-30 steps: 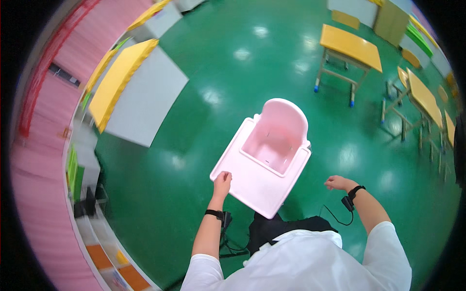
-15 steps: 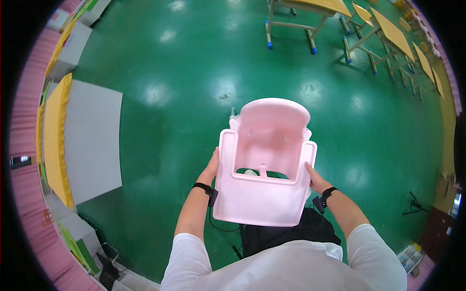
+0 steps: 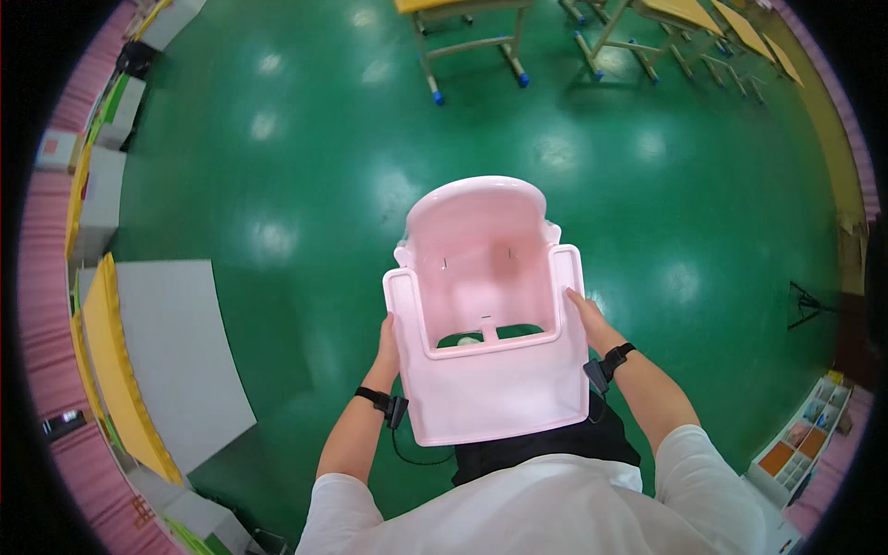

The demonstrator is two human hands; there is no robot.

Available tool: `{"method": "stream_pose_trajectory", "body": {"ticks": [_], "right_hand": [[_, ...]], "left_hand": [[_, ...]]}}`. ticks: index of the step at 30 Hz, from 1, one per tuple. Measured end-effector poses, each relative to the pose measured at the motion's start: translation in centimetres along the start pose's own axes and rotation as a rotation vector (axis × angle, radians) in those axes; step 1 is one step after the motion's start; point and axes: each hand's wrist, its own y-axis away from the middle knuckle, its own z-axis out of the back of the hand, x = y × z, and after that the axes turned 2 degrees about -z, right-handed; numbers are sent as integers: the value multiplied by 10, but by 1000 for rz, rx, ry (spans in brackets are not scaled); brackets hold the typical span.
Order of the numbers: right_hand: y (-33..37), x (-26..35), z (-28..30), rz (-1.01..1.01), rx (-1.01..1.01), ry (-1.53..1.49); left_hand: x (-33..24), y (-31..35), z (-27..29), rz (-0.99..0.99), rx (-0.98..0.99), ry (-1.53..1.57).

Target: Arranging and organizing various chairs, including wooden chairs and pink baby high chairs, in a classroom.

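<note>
A pink plastic high chair (image 3: pixel 476 245) is held in front of my body, its rounded backrest on the far side. Its wide, flat tray (image 3: pixel 495 398) faces me, and through gaps in the seat the green floor shows. My left hand (image 3: pixel 388 344) is closed on the chair's left side, with most of its fingers hidden behind the edge. On the opposite side, my right hand (image 3: pixel 590 320) grips the edge with its thumb on top and the other fingers out of sight below. Each wrist wears a black strap with a small device.
Yellow-topped desks (image 3: pixel 680 13) on metal legs stand far right, another desk (image 3: pixel 476 44) at the far middle. On the left is a grey-sided table with a yellow cover (image 3: pixel 171 361). A black tripod (image 3: pixel 807 303) and a compartmented shelf (image 3: pixel 803 435) are at the right.
I have turned to the right: the desks slid leftward in view, the covered table dropped lower, and the shelf came into fuller sight. Both hands keep hold of the high chair.
</note>
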Motion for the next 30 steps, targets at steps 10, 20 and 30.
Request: {"method": "stream_pose_trajectory", "body": {"ticks": [10, 20, 30], "right_hand": [[17, -70, 6, 188, 108, -136], [84, -168, -16, 523, -12, -270], [85, -207, -54, 701, -243, -382]], "left_hand": [[-30, 9, 7, -43, 99, -176], [-47, 60, -6, -52, 314, -406], [-77, -28, -25, 89, 624, -551]]}}
